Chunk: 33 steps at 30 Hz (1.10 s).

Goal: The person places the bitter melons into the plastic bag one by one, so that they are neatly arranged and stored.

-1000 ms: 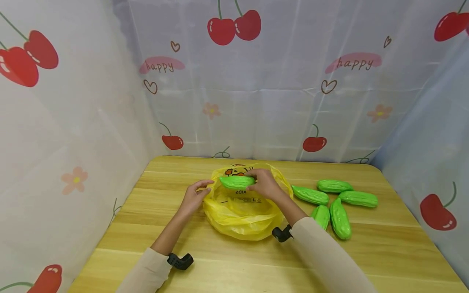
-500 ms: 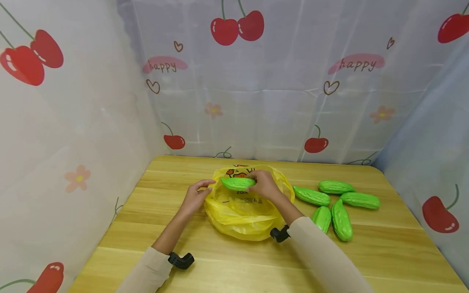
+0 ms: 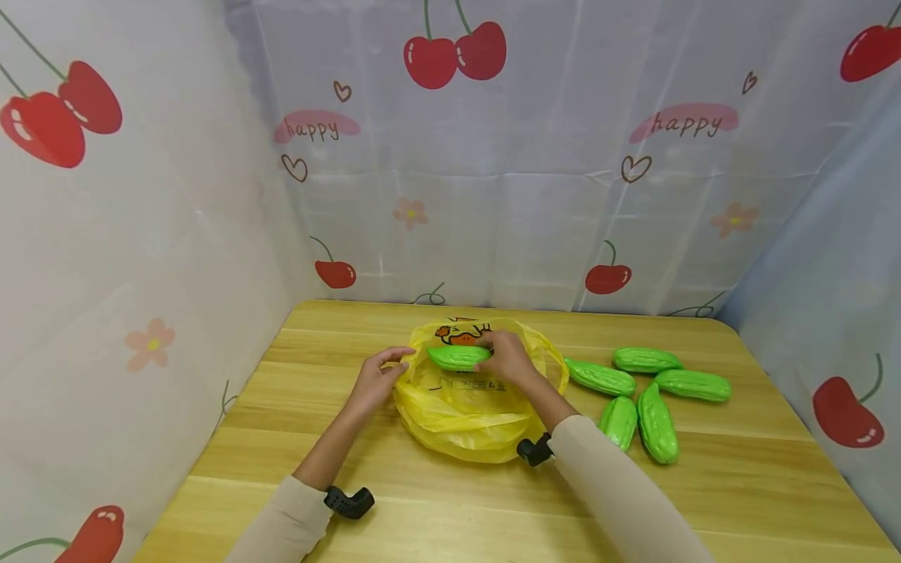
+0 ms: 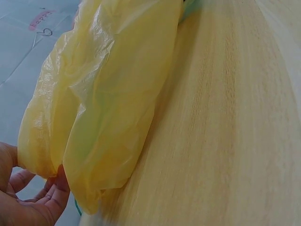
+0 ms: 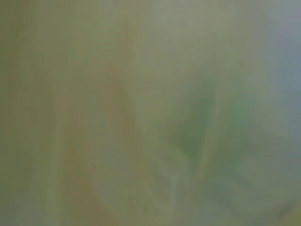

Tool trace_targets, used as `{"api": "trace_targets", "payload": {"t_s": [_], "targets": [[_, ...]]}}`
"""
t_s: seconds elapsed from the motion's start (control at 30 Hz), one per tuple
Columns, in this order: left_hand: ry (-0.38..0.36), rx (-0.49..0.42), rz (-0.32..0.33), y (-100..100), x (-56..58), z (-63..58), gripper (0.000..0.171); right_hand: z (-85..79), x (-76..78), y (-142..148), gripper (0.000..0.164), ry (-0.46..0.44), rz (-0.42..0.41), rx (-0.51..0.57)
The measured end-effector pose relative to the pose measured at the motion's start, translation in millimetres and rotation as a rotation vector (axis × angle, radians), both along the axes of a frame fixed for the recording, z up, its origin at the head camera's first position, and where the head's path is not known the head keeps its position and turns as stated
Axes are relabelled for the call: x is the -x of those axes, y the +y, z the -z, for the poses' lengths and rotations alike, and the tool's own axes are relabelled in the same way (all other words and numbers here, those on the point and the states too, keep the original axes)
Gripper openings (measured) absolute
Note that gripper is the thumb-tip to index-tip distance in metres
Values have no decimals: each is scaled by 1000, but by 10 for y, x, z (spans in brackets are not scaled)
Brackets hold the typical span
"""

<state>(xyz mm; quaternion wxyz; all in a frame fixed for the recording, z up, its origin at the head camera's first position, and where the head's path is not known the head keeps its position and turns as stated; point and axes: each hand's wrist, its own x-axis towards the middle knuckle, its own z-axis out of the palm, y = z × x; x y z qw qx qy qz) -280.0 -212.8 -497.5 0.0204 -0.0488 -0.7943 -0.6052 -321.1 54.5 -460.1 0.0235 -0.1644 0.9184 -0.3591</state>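
A yellow plastic bag (image 3: 464,430) stands with its mouth spread on the wooden table. My right hand (image 3: 508,358) reaches inside the mouth and grips one end of a glossy green bitter melon (image 3: 456,358), which lies level above the bag's floor. At the left rim, my left hand (image 3: 376,379) pinches the bag's edge between thumb and fingers. The left wrist view shows that hand (image 4: 35,197) at the lower left, holding the thin yellow plastic (image 4: 122,84). Blurred yellow film fills the right wrist view and hides the right fingers there.
Several more bitter melons lie right of the bag, among them one upright-lying melon (image 3: 657,426) and one near the bag (image 3: 601,377). My right forearm partly covers another melon (image 3: 619,421). Printed curtains (image 3: 450,195) enclose the wooden table (image 3: 436,508) behind and at both sides.
My right hand has lowered the bitter melon slightly, deeper into the bag's mouth. The left hand keeps its hold on the rim. The head view has shifted slightly.
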Motion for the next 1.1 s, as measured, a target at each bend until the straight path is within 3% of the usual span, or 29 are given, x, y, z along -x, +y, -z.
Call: {"api": "trace_targets", "payload": {"t_s": [0.37,0.67,1.1], "targets": [[-10,3,13,7,-14,-10,30,78,26,0,45,-30,26,-25],[-62,16,42,1,-11,-81,34,100,29,10,48,-29,16,-37],[-11,-5,9,-4,-10,-4,28,-8,-20,-23,45,14,-3,-105]]}}
